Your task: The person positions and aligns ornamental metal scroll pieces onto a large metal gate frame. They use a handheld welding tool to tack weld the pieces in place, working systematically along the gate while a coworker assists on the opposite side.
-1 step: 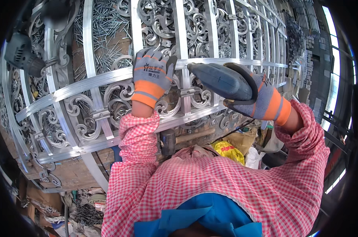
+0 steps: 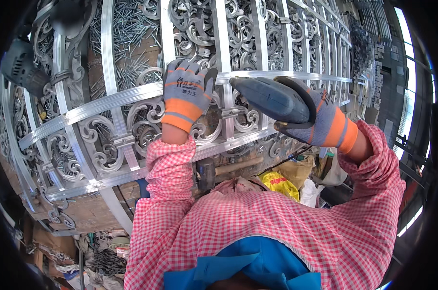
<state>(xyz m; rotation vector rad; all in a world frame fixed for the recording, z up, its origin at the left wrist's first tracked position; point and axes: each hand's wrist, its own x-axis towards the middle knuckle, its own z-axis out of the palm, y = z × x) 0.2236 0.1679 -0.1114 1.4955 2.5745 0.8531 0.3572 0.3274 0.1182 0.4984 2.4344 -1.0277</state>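
change since earlier frame: nothing has visibly moved; both hands and the tool sit where they were.
left hand: left hand (image 2: pixel 186 94) in a grey and orange glove, laid flat on the ornamental metal grille (image 2: pixel 108 104), fingers (image 2: pixel 180 72) spread and released, palm across a horizontal flat bar beside a vertical bar.
right hand: right hand (image 2: pixel 320 118) in a matching glove, fingers clenched around the body of a dark blue power tool (image 2: pixel 272 99).
tool position: power tool lies level, its nose pointing left toward the left hand, close over the same horizontal bar; whether its tip touches the metal cannot be told.
grille: silver flat bars with cast scroll pieces between them, lying on a wooden surface (image 2: pixel 91 212).
nearby: hammer (image 2: pixel 214 171) under the grille edge, near the left sleeve; loose nails (image 2: pixel 132 43) scattered beneath the bars; yellow bag (image 2: pixel 279 183) below the tool.
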